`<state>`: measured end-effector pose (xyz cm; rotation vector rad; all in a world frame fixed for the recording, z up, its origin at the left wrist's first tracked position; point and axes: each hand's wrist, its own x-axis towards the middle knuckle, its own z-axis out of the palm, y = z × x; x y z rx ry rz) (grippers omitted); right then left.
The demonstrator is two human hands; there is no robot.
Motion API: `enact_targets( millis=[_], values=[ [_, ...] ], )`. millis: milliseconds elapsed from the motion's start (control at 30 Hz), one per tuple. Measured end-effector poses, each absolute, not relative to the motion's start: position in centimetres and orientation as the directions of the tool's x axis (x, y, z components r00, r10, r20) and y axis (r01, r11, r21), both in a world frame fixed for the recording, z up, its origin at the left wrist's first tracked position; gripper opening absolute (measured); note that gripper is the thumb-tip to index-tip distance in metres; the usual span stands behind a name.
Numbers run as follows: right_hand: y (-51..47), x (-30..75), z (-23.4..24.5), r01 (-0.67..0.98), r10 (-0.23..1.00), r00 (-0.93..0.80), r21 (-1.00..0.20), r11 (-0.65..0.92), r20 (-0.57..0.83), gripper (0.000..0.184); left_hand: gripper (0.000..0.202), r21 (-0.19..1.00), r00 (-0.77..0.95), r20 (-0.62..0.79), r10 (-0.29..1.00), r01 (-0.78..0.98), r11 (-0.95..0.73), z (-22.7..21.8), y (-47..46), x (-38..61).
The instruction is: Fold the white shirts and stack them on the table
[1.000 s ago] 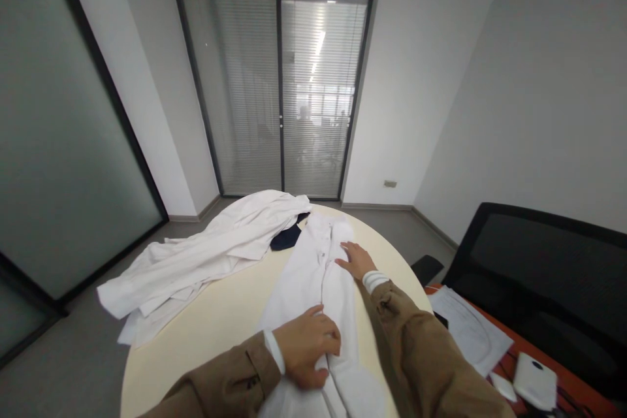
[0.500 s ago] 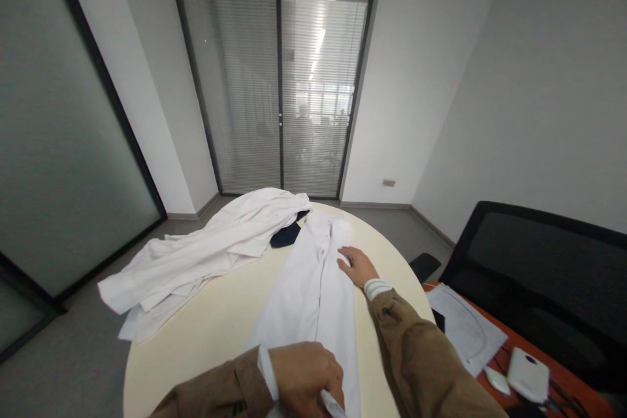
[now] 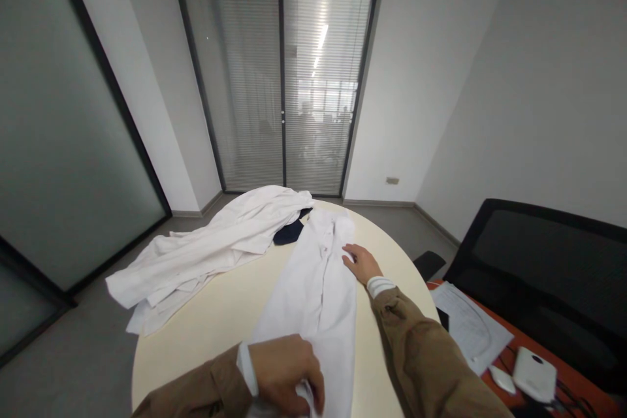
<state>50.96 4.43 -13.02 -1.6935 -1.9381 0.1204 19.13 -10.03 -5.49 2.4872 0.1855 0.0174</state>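
A long white button-front garment (image 3: pixel 306 294) lies folded lengthwise on the round cream table (image 3: pixel 220 320), its front strip of buttons running away from me. At its near end, my left hand (image 3: pixel 289 372) is closed on a bit of the white cloth, which shows between thumb and fingers. My right hand (image 3: pixel 361 264) rests at the garment's right edge farther up, thumb and fingers apart, fingertips touching the cloth or just beside it. The garment's nearest end is partly hidden by my left hand and cut off by the view.
Another rumpled white garment (image 3: pixel 210 248) lies to the left, hanging over the table's edge. Dark navy cloth (image 3: pixel 289 233) shows between the two garments. At right stand a black mesh chair (image 3: pixel 543 274) and a reddish surface with papers (image 3: pixel 470 326), a white device (image 3: pixel 535 373) and cables.
My left hand has shifted a little left and its grip on the cloth has turned slightly. My right hand stays at the garment's edge. The whole view has moved slightly.
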Motion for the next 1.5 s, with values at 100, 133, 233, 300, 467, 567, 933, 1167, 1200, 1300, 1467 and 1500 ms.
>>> enact_targets(
  millis=[100,133,233,300,467,567,933,1167,1200,1300,1467,1500],
  values=[
    [4.3,50.9,-12.9,0.885,0.931,-0.084,-0.403,0.234,0.356,0.042,0.018,0.622,0.99,-0.092,0.106,0.141,-0.77,-6.7,-11.2,19.5],
    [4.2,50.8,-12.8,0.884,0.927,-0.1,-0.396,0.25,0.362,0.042,0.017,0.61,0.987,-0.122,0.105,0.158,-0.776,-6.9,-11.5,19.7],
    [3.8,50.6,-12.3,0.882,0.914,-0.129,-0.378,0.283,0.384,0.04,0.023,0.632,0.979,-0.185,0.087,0.186,-0.753,-6.7,-11.9,20.2],
    [3.5,50.5,-11.9,0.886,0.914,-0.121,-0.372,0.276,0.388,0.04,0.023,0.68,0.98,-0.15,0.129,0.197,-0.706,-5.7,-11.4,20.2],
    [3.6,49.7,-10.6,0.881,0.908,-0.201,-0.338,0.332,0.368,0.042,0.017,0.504,0.91,0.055,0.412,0.331,-0.798,-3.2,-8.0,19.8],
    [4.0,48.7,-9.8,0.843,0.876,-0.341,-0.301,0.445,0.341,0.047,0.015,0.414,0.815,0.064,0.577,0.504,-0.758,-3.7,-5.8,19.5],
    [6.1,46.9,-9.8,0.881,0.911,-0.286,-0.292,0.371,0.296,0.02,0.048,0.411,0.795,0.257,0.549,0.424,-0.807,-7.3,-5.1,19.9],
    [7.3,47.8,-10.8,0.864,0.92,-0.254,-0.358,0.355,0.3,0.035,0.055,0.355,0.875,0.247,0.416,0.318,-0.879,-8.7,-4.8,19.5],
    [7.7,48.2,-10.9,0.87,0.929,-0.22,-0.371,0.325,0.298,0.037,0.054,0.361,0.875,0.238,0.421,0.323,-0.875,-8.7,-4.7,19.5],
    [9.5,49.4,-11.0,0.902,0.955,-0.065,-0.392,0.181,0.291,0.038,0.052,0.379,0.885,0.205,0.419,0.323,-0.867,-8.3,-4.7,19.6],
    [12.9,51.9,-11.0,0.908,0.947,0.184,-0.415,-0.061,0.264,0.043,0.047,0.439,0.888,0.206,0.412,0.292,-0.849,-7.4,-4.5,19.8],
    [13.5,52.3,-11.0,0.901,0.941,0.225,-0.421,-0.102,0.254,0.044,0.046,0.448,0.886,0.211,0.412,0.287,-0.847,-7.4,-4.4,19.8]
  ],
)
